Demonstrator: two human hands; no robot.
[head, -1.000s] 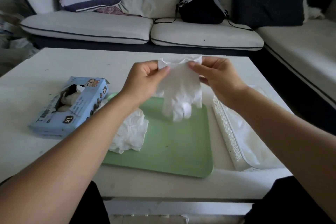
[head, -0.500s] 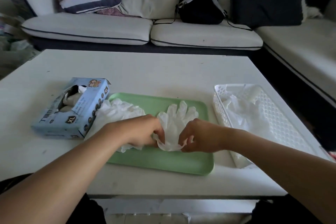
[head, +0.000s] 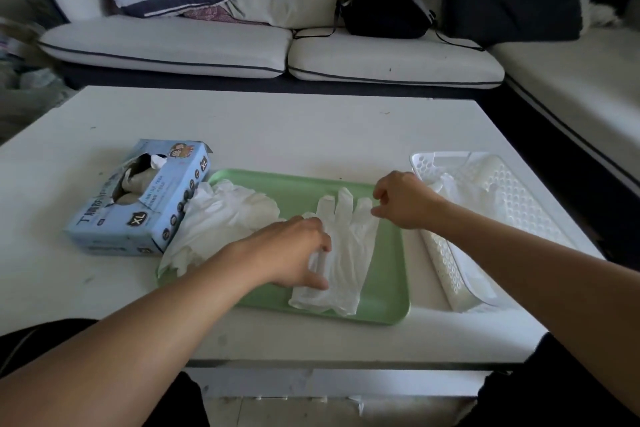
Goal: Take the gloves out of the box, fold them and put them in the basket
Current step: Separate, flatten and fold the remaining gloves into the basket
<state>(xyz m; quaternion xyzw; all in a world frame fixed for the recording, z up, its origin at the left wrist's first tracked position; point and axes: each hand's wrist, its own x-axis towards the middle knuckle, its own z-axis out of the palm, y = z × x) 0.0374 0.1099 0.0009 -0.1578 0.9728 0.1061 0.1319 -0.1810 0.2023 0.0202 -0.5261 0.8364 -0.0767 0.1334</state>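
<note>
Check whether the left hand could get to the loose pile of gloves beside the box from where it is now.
Probably yes. The left hand rests on the flat glove on the tray, right beside the pile, with nothing between them.

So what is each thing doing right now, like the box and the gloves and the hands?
Box: open on top, a glove poking out.
Flat glove: spread out on the green tray, unfolded.
Glove pile: crumpled, hanging over the tray's left edge.
Basket: holds white gloves.
Left hand: grips the flat glove's left side.
Right hand: pinches its fingertip end.
Backpack: upright on the sofa.
</note>
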